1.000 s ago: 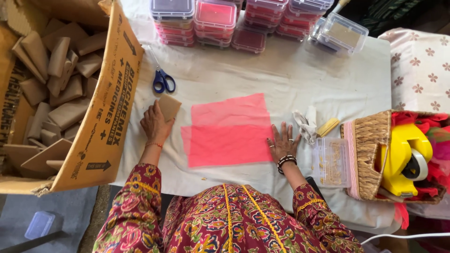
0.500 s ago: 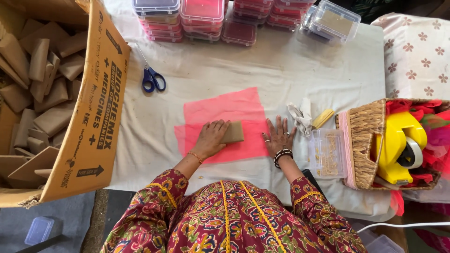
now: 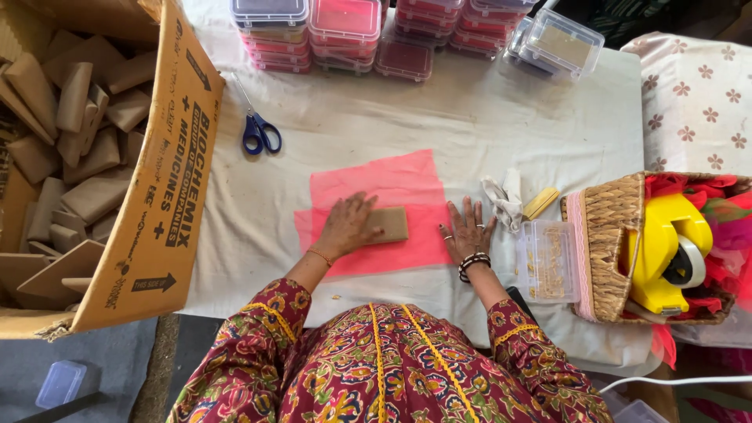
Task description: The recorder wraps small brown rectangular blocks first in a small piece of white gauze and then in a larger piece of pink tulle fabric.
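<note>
A sheet of pink tissue paper lies flat on the white table cloth. On its lower middle sits a small tan rectangular block. My left hand rests on the block's left end, fingers draped over it. My right hand lies flat with fingers spread at the paper's right edge, pinning it to the cloth. A beaded bracelet circles that wrist.
A big cardboard box of tan wrapped packets stands at left. Blue scissors lie near it. Stacked clear boxes line the far edge. A wicker basket with a yellow tape dispenser, a clear tray and crumpled white paper sit right.
My left hand carried the tan block from beside the cardboard box onto the pink paper and set it down. My right hand stayed pressed on the paper's edge.
</note>
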